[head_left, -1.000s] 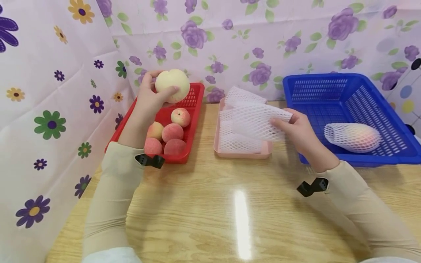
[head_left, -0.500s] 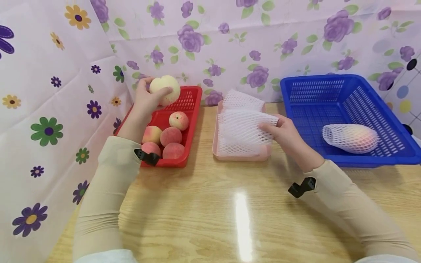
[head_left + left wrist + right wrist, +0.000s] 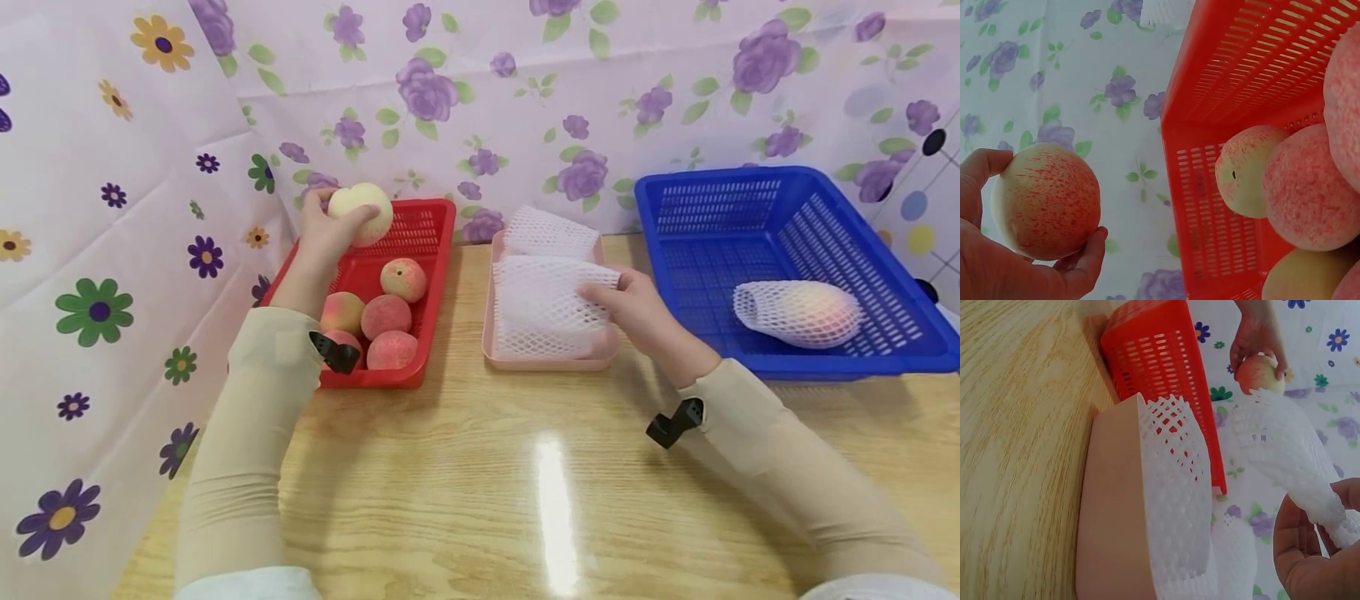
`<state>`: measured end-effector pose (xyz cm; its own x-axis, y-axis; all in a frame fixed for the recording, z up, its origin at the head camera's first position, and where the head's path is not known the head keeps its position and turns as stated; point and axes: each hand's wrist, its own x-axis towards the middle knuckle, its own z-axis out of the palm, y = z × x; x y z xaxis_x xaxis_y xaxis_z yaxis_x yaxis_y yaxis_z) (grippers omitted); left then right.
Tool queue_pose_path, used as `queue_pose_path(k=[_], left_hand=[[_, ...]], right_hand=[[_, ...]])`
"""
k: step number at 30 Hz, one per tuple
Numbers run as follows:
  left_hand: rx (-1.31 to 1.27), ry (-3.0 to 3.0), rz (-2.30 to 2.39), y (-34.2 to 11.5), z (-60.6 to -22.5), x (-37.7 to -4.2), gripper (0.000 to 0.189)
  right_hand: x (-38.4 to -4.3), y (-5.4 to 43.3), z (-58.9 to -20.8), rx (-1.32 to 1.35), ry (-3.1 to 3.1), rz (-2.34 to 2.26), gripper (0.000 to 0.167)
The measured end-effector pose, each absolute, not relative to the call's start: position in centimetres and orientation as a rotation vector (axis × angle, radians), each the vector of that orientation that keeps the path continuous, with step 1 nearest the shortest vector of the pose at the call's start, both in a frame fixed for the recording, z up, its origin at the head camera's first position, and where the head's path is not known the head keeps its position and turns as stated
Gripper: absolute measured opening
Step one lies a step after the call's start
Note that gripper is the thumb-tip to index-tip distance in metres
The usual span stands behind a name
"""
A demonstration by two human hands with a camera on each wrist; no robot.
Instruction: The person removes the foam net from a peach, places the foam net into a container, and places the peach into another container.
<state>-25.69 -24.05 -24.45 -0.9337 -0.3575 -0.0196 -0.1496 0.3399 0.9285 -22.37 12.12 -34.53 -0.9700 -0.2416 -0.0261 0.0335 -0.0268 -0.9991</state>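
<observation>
My left hand (image 3: 325,229) grips a pale peach (image 3: 366,214) above the back of the red basket (image 3: 437,308). In the left wrist view that peach (image 3: 1050,201) has a red-speckled side, with thumb and fingers round it. Several peaches (image 3: 386,317) lie in the red basket below. My right hand (image 3: 637,312) pinches one end of a white foam net sleeve (image 3: 558,292) over the pink tray (image 3: 547,364). More foam net sleeves (image 3: 551,232) lie in the tray. The right wrist view shows the held sleeve (image 3: 1285,447) lifted above the others.
A blue basket (image 3: 750,364) stands at the right. In it lies a peach in a foam net sleeve (image 3: 798,312). Flowered cloth (image 3: 510,125) hangs behind and at the left. The wooden table (image 3: 465,483) stretches in front of the containers.
The left hand has moved left and slightly down with the peach. The right hand has drawn left and a little down with the foam net sleeve. The head view has shifted slightly.
</observation>
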Motion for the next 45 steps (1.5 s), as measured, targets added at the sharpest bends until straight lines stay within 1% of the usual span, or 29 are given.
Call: queue_pose_path(k=[5, 9, 12, 16, 20, 23, 31, 38, 45], left_hand=[[0.524, -2.385, -1.648, -24.9, -25.4, -26.4, 0.071], [0.568, -2.364, -1.658, -25.8, -26.4, -27.0, 0.070], [0.594, -2.348, -1.678, -26.5, -27.1, -27.3, 0.069], [0.593, -2.368, -1.662, -27.1, -27.6, -27.7, 0.070], [0.612, -2.397, -1.655, -27.7, -27.7, -27.7, 0.076], [0.650, -2.422, -1.677, -27.9, -27.8, -27.7, 0.080], [0.688, -2.564, -1.640, -28.1, -28.9, -28.2, 0.073], [0.739, -2.597, -1.594, -28.7, -30.6, -28.8, 0.074], [0.729, -2.616, -1.527, -29.0, -31.6, -29.2, 0.075]], right_hand=[[-22.8, 11.7, -34.9, -0.221, 2.075, -2.109, 0.018], [-22.9, 11.2, -35.3, -0.238, 2.103, -2.100, 0.016], [-23.0, 11.0, -35.6, -0.213, 2.132, -2.075, 0.018], [-23.3, 10.9, -36.2, -0.225, 2.298, -1.971, 0.026], [-23.8, 10.6, -37.0, -0.320, 2.545, -1.829, 0.028], [-24.0, 10.4, -37.6, -0.356, 2.698, -1.717, 0.032], [-24.0, 10.2, -38.8, -0.285, 2.797, -1.598, 0.030], [-23.8, 10.1, -38.8, -0.293, 2.817, -1.588, 0.028], [-23.6, 10.4, -39.4, -0.282, 2.800, -1.573, 0.026]])
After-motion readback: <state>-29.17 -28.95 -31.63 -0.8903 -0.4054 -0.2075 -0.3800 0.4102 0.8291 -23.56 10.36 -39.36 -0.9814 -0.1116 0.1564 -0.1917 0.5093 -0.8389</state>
